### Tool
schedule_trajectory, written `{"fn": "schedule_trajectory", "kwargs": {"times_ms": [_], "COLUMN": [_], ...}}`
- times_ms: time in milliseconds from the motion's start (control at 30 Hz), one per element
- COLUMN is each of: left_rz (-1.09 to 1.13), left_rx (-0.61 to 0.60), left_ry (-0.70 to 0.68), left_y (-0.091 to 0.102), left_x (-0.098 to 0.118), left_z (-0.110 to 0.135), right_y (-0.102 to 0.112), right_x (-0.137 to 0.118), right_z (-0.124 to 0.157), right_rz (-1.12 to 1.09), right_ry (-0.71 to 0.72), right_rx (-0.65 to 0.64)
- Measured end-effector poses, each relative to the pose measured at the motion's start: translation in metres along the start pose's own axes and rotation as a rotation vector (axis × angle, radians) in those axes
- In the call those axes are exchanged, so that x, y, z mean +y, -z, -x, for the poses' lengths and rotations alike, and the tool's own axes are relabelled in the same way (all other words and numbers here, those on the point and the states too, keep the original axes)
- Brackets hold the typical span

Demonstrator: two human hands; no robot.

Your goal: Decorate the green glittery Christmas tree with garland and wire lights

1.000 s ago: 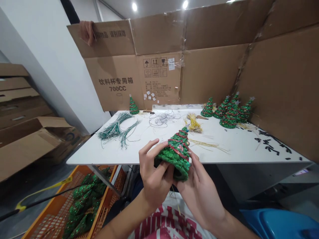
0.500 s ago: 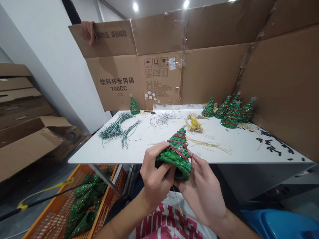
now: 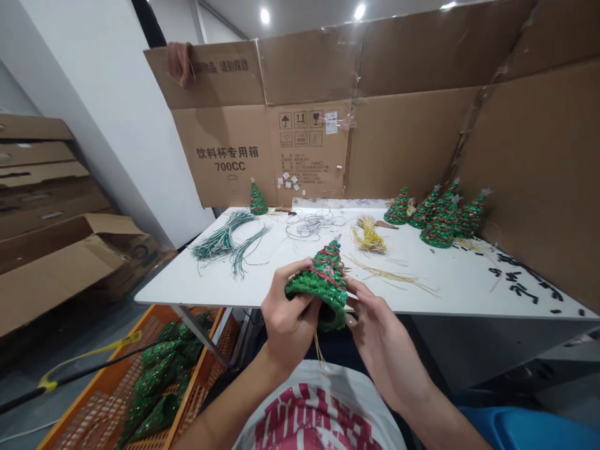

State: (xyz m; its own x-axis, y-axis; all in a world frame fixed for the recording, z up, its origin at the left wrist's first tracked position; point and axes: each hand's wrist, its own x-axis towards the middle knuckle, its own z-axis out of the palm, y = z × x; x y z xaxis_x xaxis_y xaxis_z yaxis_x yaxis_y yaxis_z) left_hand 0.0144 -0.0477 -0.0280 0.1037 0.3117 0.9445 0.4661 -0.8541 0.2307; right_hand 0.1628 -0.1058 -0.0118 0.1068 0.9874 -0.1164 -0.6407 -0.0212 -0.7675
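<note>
My left hand [image 3: 290, 312] grips a small green Christmas tree [image 3: 323, 275] by its wide lower end. The tree is tilted, its hollow base turned toward me and its tip pointing away. Red garland and small coloured baubles wind around it, and a star tops it. On the tree's right side, my right hand [image 3: 379, 325] has its thumb and fingers closed at the lower rim; whether a fine wire is pinched there I cannot tell. Thin yellow strands [image 3: 319, 353] hang below the tree near my left hand.
Bundles of green wire ties [image 3: 225, 237] and yellow ties [image 3: 370, 236] lie on the white table [image 3: 290, 284]. Several decorated trees [image 3: 440, 219] stand at the right, one small tree [image 3: 257, 199] at the back left. An orange crate [image 3: 94, 406] with green trees sits below left. Cardboard walls [image 3: 412, 137] enclose the table.
The tree has shifted a little left and its hollow base faces me more. My right hand's fingers have moved along the rim. The camera view has turned slightly left.
</note>
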Motion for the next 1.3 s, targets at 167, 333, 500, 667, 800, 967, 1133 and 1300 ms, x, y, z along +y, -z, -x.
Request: {"fn": "schedule_trajectory", "kwargs": {"times_ms": [167, 333, 500, 667, 800, 967, 1133, 1300], "left_rz": [0.020, 0.048, 0.066, 0.036, 0.029, -0.005, -0.034, -0.002], "left_rx": [-0.069, -0.227, -0.405, -0.490, -0.503, -0.537, -0.539, -0.545], "left_ry": [0.042, 0.044, 0.030, 0.000, 0.002, -0.061, -0.167, -0.231], "left_y": [0.010, 0.016, 0.023, 0.028, 0.030, 0.033, 0.035, 0.036], "left_x": [-0.013, -0.022, -0.027, -0.026, -0.028, -0.030, -0.029, -0.027], "left_z": [-0.014, -0.019, -0.023, -0.025, -0.026, -0.027, -0.030, -0.034], "right_y": [0.010, 0.015, 0.019, 0.021, 0.021, 0.021, 0.023, 0.024], "right_x": [-0.010, -0.016, -0.011, -0.005, -0.001, 0.002, 0.003, 0.002], "right_z": [-0.013, -0.021, -0.030, -0.035, -0.037, -0.037, -0.037, -0.039], "right_rz": [0.100, 0.282, 0.344, 0.364, 0.372, 0.373, 0.376, 0.379], "right_ry": [0.103, 0.121, 0.032, -0.002, -0.029, -0.047, -0.042, -0.047], "right_rx": [-0.032, -0.091, -0.126, -0.143, -0.161, -0.176, -0.189, -0.180]}}
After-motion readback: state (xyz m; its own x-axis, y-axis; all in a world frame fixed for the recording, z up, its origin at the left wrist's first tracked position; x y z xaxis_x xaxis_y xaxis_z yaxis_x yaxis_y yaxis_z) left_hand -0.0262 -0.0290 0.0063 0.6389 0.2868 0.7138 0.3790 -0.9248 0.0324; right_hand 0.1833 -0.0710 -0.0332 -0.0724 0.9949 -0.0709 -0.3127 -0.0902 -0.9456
